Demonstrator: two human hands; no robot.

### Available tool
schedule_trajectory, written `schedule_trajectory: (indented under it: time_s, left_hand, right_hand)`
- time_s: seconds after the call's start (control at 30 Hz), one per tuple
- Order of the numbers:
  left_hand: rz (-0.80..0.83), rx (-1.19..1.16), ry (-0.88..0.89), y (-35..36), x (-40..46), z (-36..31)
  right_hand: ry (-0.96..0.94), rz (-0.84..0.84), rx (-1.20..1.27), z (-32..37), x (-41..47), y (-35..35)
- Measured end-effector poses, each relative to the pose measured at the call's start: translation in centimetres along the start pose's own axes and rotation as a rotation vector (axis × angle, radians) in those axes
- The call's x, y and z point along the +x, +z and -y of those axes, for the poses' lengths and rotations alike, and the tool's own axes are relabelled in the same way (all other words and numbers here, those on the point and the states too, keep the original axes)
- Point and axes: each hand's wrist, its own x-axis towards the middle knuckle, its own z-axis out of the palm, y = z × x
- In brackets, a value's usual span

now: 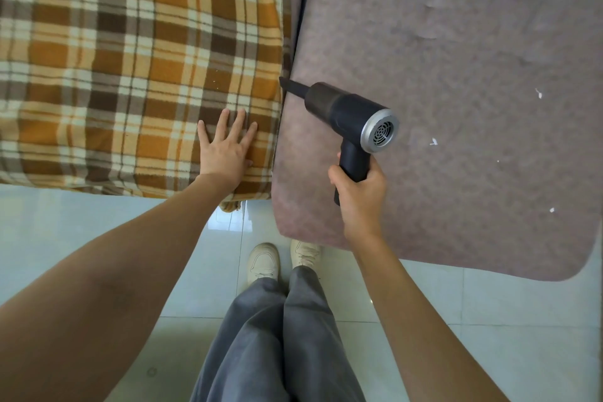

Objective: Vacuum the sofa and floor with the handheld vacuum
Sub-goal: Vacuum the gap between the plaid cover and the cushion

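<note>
My right hand point(359, 196) grips the handle of a black handheld vacuum point(346, 114) with a silver vented rear. Its narrow nozzle points left into the gap between two sofa cushions. My left hand point(225, 147) presses flat, fingers spread, on the plaid orange-and-brown blanket point(130, 59) covering the left cushion, close to the gap. The right cushion point(456, 75) is plain mauve fabric with a few white scraps point(433, 141) lying on it.
Pale glossy floor tiles point(98, 222) run below the sofa's front edge. My legs in grey trousers and cream shoes point(264, 263) stand close to the cushion front. A blanket fringe hangs over the edge near the gap.
</note>
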Motion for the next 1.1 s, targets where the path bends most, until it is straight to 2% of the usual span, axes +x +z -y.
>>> schedule_trajectory:
  time_s: [0.37, 0.63, 0.8, 1.1]
  left_hand:
    - [0.174, 0.053, 0.047, -3.1, 3.9, 0.5]
    - [0.230, 0.091, 0.032, -3.4, 4.8, -0.3]
    - [0.245, 0.098, 0.023, -3.4, 5.0, -0.6]
    - [0.249, 0.109, 0.010, -3.0, 5.3, -1.1]
  right_hand:
    - [-0.108, -0.078, -0.009, 4.8, 9.4, 5.5]
    - [-0.161, -0.097, -0.050, 7.1, 14.8, 7.7]
    - [-0.112, -0.054, -0.001, 6.6, 15.2, 7.6]
    - [0.109, 0.101, 0.201, 6.1, 14.6, 6.7]
